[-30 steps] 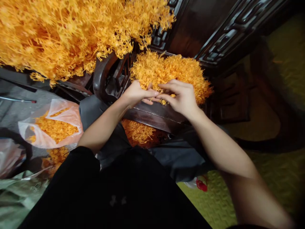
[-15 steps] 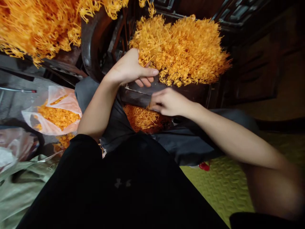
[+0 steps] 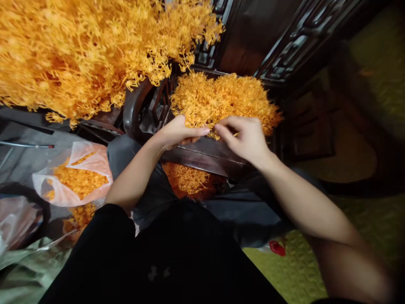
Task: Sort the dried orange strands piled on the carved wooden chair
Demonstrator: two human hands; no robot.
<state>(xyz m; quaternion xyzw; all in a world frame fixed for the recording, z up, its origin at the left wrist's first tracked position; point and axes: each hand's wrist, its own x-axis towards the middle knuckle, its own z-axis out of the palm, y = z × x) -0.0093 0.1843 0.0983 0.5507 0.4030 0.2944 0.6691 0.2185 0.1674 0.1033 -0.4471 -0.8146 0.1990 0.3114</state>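
Observation:
A mound of orange, thin-stranded flower-like pieces (image 3: 228, 95) lies on a dark wooden seat (image 3: 215, 154) ahead of me. My left hand (image 3: 182, 133) is at the mound's near left edge, thumb stretched over curled fingers. What it grips, if anything, is hidden. Close to that thumb tip, my right hand (image 3: 245, 137) has thumb and forefinger brought together in a pinch at the mound's front. Anything between those fingertips is too small to name. Below the seat edge, between my legs, more orange stringy pieces (image 3: 190, 179) sit in a reddish container.
A much larger orange heap (image 3: 79, 55) fills the upper left. A curved dark armrest (image 3: 134, 107) stands beside the seat. An open plastic bag (image 3: 109, 166) of orange bits lies on the left, near a green cloth or bag (image 3: 31, 274). Yellow-green textured matting (image 3: 294, 270) covers the lower right.
My right hand has risen from the seat's front edge to the mound beside my left thumb. My left thumb and fingers are closer together. The whole view has tilted upward.

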